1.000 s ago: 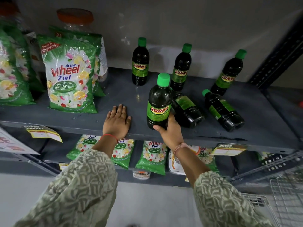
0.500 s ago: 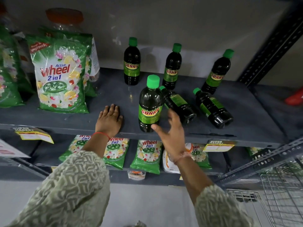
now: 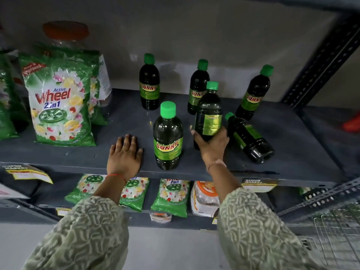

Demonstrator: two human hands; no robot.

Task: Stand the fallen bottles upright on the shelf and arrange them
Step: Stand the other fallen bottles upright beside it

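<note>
Dark green-capped Sunny bottles are on the grey shelf (image 3: 292, 145). Three stand at the back: left bottle (image 3: 149, 82), middle bottle (image 3: 197, 88), right bottle (image 3: 254, 94). A fourth front bottle (image 3: 168, 137) stands upright near the shelf's front edge. My right hand (image 3: 211, 144) grips the lower part of another bottle (image 3: 208, 112), held nearly upright with its back label facing me. One fallen bottle (image 3: 248, 138) lies on its side just right of that hand, cap pointing back. My left hand (image 3: 124, 154) rests flat on the shelf, left of the front bottle.
Green Wheel detergent bags (image 3: 60, 106) stand at the shelf's left, with an orange-lidded jar (image 3: 65, 33) behind them. The lower shelf holds more Wheel packs (image 3: 171, 195). A slotted metal upright (image 3: 319, 63) rises at right. A wire basket (image 3: 339, 230) sits at lower right.
My right hand let go of the front bottle, which stays standing, then reached right and took hold of a fallen bottle, raising it nearly upright. My left hand stayed flat.
</note>
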